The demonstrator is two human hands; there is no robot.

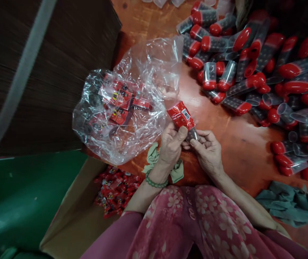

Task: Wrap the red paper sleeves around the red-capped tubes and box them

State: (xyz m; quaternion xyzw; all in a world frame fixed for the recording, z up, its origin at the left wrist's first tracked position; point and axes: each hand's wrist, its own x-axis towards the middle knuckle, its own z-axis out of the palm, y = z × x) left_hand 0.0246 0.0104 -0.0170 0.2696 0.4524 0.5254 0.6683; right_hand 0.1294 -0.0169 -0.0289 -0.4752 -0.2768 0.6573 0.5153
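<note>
Both hands hold one small clear tube with dark contents, its upper part covered by a red printed sleeve with a barcode. My left hand is closed round its left side, the thumb on the red sleeve. My right hand pinches the lower, clear end between thumb and fingers. The tube is tilted, with its red end pointing away to the upper left. Left of the hands lies a crumpled clear plastic bag with several red printed packets in it.
Many red-capped clear tubes are heaped at the right on the wooden table. Below the left edge, a cardboard box holds red packets. A pale green cloth, a dark cloth and a large dark box are nearby.
</note>
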